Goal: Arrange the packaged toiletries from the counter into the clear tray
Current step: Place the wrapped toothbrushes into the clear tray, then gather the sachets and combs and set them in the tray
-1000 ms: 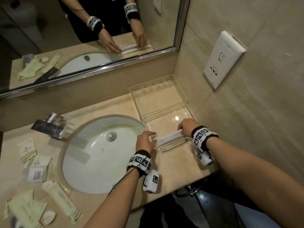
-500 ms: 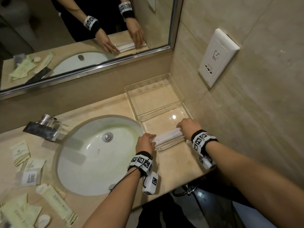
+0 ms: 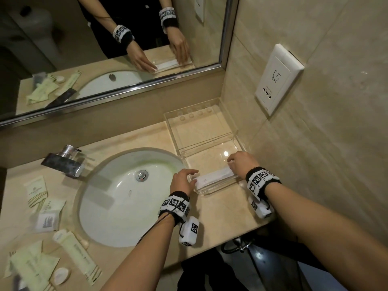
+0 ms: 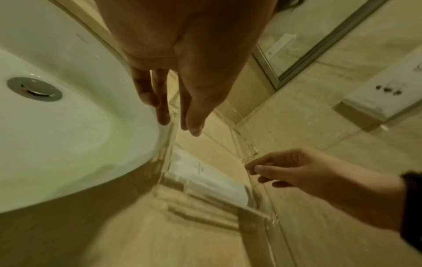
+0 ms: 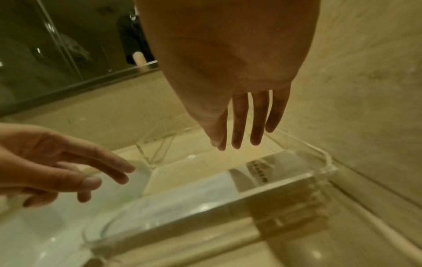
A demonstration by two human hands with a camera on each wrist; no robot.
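Observation:
A long white packet [image 3: 214, 177] lies along the front of the clear tray [image 3: 210, 161], right of the sink. My left hand [image 3: 189, 177] hovers at the packet's left end with its fingers loose and straight. At the right end my right hand [image 3: 233, 161] is also relaxed, just above the packet. The left wrist view shows my left hand [image 4: 175, 122] above the tray's edge and the packet [image 4: 205, 178] below it. In the right wrist view my right hand [image 5: 239, 142] hangs over the tray with nothing in it, and the packet [image 5: 205, 187] shows through the front wall.
Several more packets [image 3: 35, 191] lie on the counter left of the sink [image 3: 126, 196], among them a long tube pack [image 3: 75, 254] and a round soap [image 3: 61, 275]. A faucet [image 3: 63, 162] stands behind. A socket plate [image 3: 277, 78] is on the right wall.
Both hands held the white packet's ends and set it down in the tray's front. Now the fingers have let go and lifted slightly.

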